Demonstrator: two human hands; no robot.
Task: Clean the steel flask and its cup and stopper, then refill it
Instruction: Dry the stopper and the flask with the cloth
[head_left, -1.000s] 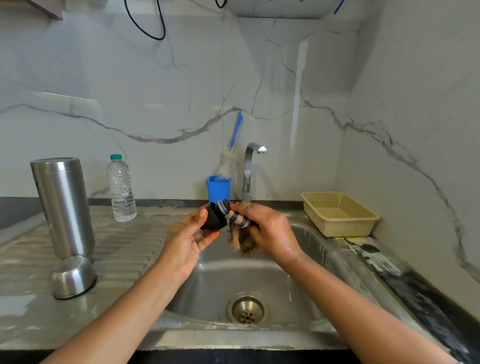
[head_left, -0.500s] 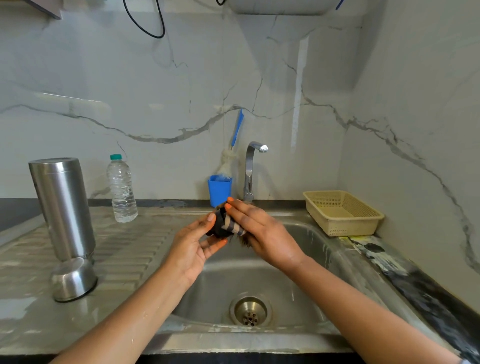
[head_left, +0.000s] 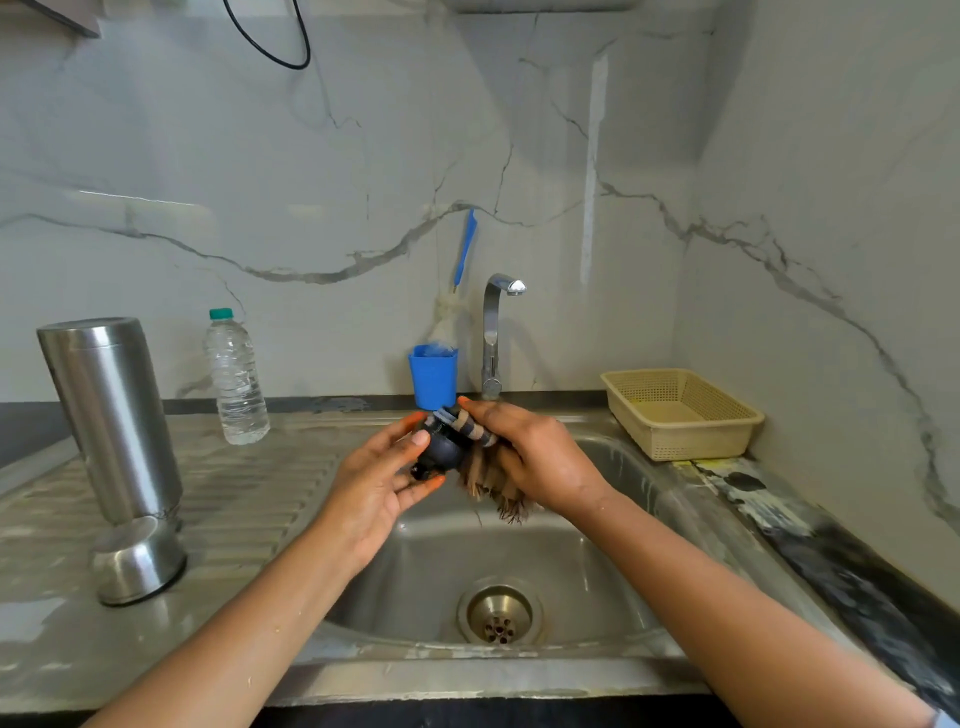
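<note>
The flask (head_left: 111, 421) stands on the drainboard (head_left: 249, 493) left of the sink (head_left: 613, 545), its cup (head_left: 139, 561) seemingly touching its front, bottle (head_left: 236, 379) behind.

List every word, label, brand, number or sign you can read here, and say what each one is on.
None can be read.
Water bottle: clear, no label or print visible.
Steel flask and its cup: plain metal, no marking visible.
Blue holder and beige basket: plain, no print.
Stopper, held in the left hand and wiped with a cloth by the right hand: no lettering visible.

No legible text anywhere.
</note>
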